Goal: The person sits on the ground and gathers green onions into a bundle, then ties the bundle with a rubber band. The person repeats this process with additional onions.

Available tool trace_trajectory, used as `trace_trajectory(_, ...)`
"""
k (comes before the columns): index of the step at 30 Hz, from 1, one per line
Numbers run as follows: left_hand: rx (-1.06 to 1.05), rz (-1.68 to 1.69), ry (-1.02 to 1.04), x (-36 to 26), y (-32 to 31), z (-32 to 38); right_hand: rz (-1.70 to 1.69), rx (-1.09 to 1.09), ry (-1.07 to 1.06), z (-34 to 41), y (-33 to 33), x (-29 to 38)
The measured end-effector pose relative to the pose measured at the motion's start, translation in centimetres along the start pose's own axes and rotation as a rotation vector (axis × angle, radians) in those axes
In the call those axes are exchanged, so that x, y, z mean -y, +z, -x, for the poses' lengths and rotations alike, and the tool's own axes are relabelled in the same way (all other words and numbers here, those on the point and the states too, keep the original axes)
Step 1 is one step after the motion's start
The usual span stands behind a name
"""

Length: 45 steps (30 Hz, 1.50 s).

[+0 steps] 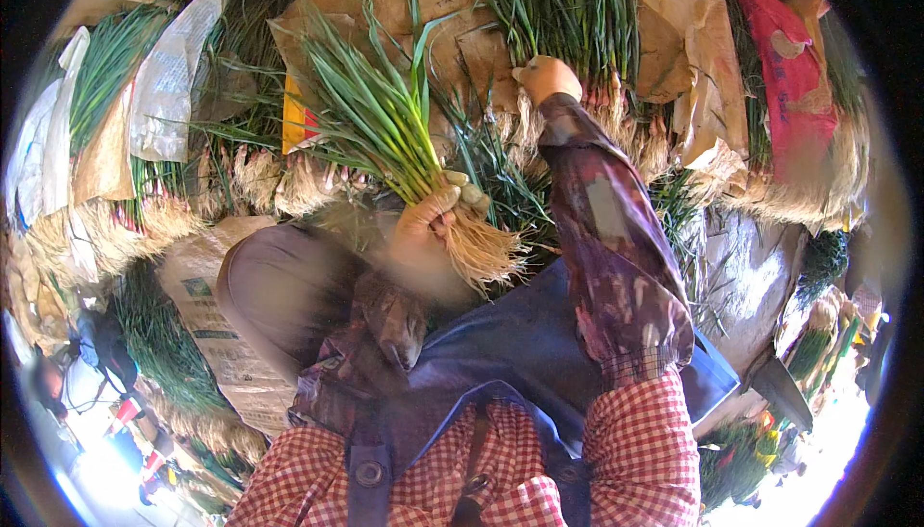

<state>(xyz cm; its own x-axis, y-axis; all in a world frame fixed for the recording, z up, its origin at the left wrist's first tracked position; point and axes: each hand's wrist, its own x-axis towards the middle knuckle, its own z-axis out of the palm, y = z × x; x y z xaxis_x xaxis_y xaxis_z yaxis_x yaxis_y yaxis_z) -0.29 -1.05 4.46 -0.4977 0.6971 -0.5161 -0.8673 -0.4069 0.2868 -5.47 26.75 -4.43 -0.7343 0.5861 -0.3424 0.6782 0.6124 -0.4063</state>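
My left hand [426, 220] is closed around the lower stems of a bunch of leafy alliums [397, 123] that look like green garlic. Its long flat leaves fan up and to the left, while the pale stringy roots [484, 245] hang out at the lower right of the fist. My right hand [550, 79] reaches forward to a larger pile of the same plants [577, 14], against the stems just above their roots. The fingers of that hand are mostly hidden behind its back, so its hold is unclear. Below the hands, a blue apron [505, 346] covers my lap.
Behind the held bunch lies a brown sack [462, 43]. More rooted bundles [310, 180] line up on both sides, partly under a white sack [170, 79] and a red sack [787, 86]. Loose leaves [505, 180] lie between my arms. A person [58, 382] is at the lower left.
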Motion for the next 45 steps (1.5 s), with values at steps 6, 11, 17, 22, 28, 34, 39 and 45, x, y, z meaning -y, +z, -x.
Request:
trace_trajectory(6,-0.147,-0.19,0.039,-0.9,0.1,0.9,-0.605,0.346,-0.121,8.2,-2.4,1.8)
trace_trajectory(11,-0.03,-0.05,0.136,-0.6,-1.6,0.4,0.516,0.589,-0.522,13.9,3.7,-1.9)
trace_trajectory(17,0.024,0.002,0.134,-0.4,-0.1,0.6,0.152,-0.086,-0.012,6.9,0.7,-1.5)
trace_trajectory(22,0.019,0.099,-0.018,0.6,-0.5,0.2,0.142,-0.093,0.152,0.6,-1.8,1.2)
trace_trajectory(28,-0.132,-0.166,-0.008,0.0,-1.4,0.3,-1.159,0.337,0.019,3.7,-3.8,2.4)
trace_trajectory(34,-0.11,-0.157,-0.009,0.7,-0.1,0.1,-1.201,0.45,-0.062,11.7,-0.4,1.7)
trace_trajectory(39,-0.155,-0.23,-0.006,0.6,0.7,0.7,-1.166,0.574,-0.17,15.2,-1.0,3.1)
trace_trajectory(45,-0.109,-0.371,0.027,0.5,-0.5,1.2,-0.823,-0.003,-0.258,15.1,0.7,1.3)
